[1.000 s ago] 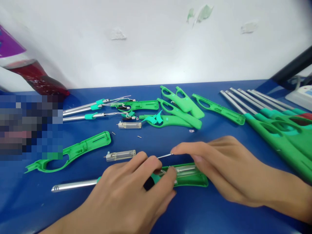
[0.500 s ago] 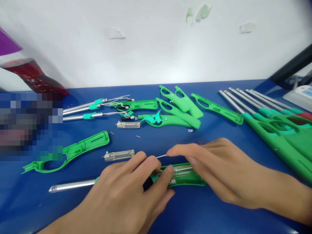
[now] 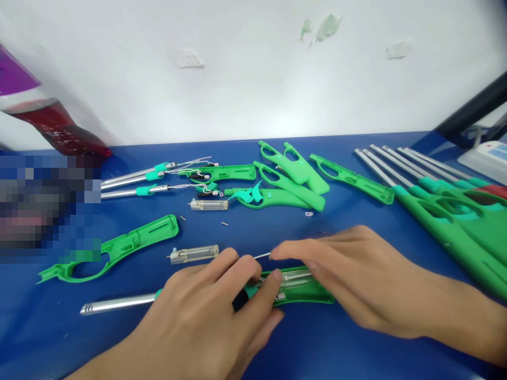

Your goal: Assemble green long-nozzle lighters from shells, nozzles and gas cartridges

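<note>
In front of me lies a green half shell [image 3: 317,293] with a clear fluid cartridge [image 3: 295,278] inside it. A metal tube [image 3: 119,303] extends from it to the left. My left hand [image 3: 222,301] grips the shell's middle, its fingertips pressed on the parts there and hiding some of them. Between thumb and index finger, my right hand [image 3: 336,274] pinches the end of a thin white wire [image 3: 262,256], while its lower fingers touch the shell's right end. Another clear cartridge [image 3: 194,254] lies just beyond my left hand.
An open green half shell [image 3: 138,240] is at left. Behind are wired metal tubes [image 3: 130,177], stacked green shells [image 3: 291,182] and a third cartridge [image 3: 209,205]. Assembled green lighters [image 3: 447,221] lie at right. A bottle [image 3: 59,126] stands back left, a white device [image 3: 485,158] back right.
</note>
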### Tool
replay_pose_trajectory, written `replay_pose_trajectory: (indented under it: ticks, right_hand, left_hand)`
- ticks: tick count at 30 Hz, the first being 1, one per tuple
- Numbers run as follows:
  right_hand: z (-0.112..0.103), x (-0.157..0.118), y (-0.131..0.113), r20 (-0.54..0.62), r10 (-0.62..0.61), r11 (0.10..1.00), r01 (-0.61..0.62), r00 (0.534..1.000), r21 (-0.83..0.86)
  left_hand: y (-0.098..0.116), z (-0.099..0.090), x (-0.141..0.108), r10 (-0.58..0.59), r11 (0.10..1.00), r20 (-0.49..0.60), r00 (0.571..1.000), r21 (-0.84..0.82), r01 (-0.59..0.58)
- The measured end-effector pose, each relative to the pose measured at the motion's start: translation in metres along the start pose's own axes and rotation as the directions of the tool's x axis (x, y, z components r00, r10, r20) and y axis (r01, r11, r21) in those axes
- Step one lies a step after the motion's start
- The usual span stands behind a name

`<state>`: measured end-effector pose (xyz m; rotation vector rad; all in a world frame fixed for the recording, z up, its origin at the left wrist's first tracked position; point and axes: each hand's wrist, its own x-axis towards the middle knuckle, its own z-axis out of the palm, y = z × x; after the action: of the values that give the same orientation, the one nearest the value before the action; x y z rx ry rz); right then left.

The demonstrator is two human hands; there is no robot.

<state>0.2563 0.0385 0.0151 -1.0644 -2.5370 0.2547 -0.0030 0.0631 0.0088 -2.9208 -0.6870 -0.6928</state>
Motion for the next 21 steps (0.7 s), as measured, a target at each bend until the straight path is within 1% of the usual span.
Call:
replay_pose_trajectory:
  ticks: [2, 3, 5, 7, 9, 10, 12, 18, 21]
  right_hand:
    - [-0.002, 0.000, 0.001, -0.073, -0.013, 0.999, 0.010, 0.997, -0.038]
    - [-0.003, 0.000, 0.002, -0.114, 0.012, 0.999, -0.018, 0.993, -0.050]
    - [-0.007, 0.001, 0.006, -0.208, 0.111, 0.989, -0.128, 0.972, -0.071]
    - [-0.010, 0.004, 0.011, -0.310, 0.222, 0.957, -0.267, 0.924, -0.111]
    - [-0.011, 0.008, 0.018, -0.377, 0.294, 0.913, -0.374, 0.879, -0.160]
    - [-0.011, 0.009, 0.021, -0.387, 0.320, 0.893, -0.412, 0.865, -0.183]
    - [-0.009, 0.011, 0.029, -0.377, 0.351, 0.864, -0.452, 0.857, -0.224]
    - [-0.002, 0.008, 0.040, -0.292, 0.438, 0.796, -0.518, 0.850, -0.314]
    - [-0.001, 0.007, 0.041, -0.300, 0.450, 0.770, -0.536, 0.841, -0.347]
  left_hand:
    - [0.000, 0.000, -0.001, -0.003, 1.000, 0.007, 1.000, -0.009, 0.003]
    - [0.000, 0.000, -0.001, -0.007, 1.000, 0.005, 1.000, -0.015, 0.007]
    - [0.001, 0.000, -0.001, -0.015, 0.999, 0.006, 1.000, -0.028, 0.015]
    - [0.001, 0.001, -0.001, -0.012, 0.999, 0.007, 1.000, -0.038, 0.012]
    - [0.001, 0.002, 0.000, -0.007, 0.999, 0.008, 1.000, -0.044, 0.008]
    - [0.001, 0.002, 0.000, -0.003, 0.999, 0.004, 1.000, -0.045, 0.004]
    - [0.000, 0.001, -0.001, 0.002, 0.999, -0.006, 1.000, -0.042, -0.003]
    - [0.000, -0.001, 0.001, 0.008, 1.000, -0.027, 1.000, -0.021, -0.009]
    - [0.002, 0.000, 0.001, 0.002, 1.000, -0.038, 0.999, -0.006, -0.002]
